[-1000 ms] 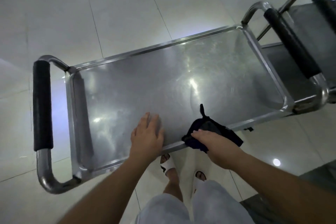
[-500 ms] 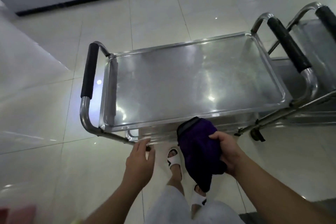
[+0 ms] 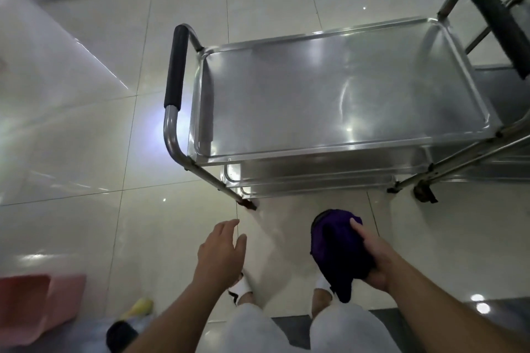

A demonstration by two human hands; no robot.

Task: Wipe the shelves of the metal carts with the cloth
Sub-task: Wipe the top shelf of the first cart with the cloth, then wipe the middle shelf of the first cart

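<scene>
A stainless steel cart stands in front of me, its bare top shelf (image 3: 329,100) shiny, with a black-padded handle (image 3: 175,66) at its left end. The edges of lower shelves (image 3: 315,178) show under the near rim. My right hand (image 3: 372,261) grips a bunched dark purple cloth (image 3: 338,249) low over the floor, short of the cart. My left hand (image 3: 220,249) hovers open beside it, fingers spread, touching nothing.
A second metal cart (image 3: 499,26) with a black handle butts against the first at the right. A pink plastic bin (image 3: 37,306) and a yellow object (image 3: 140,305) sit on the tiled floor at lower left. A wall base runs along the top left.
Both hands came off the top shelf's near rim and pulled back toward me. The cloth was lifted from the shelf and bunched in my right hand. The view backed away from the cart.
</scene>
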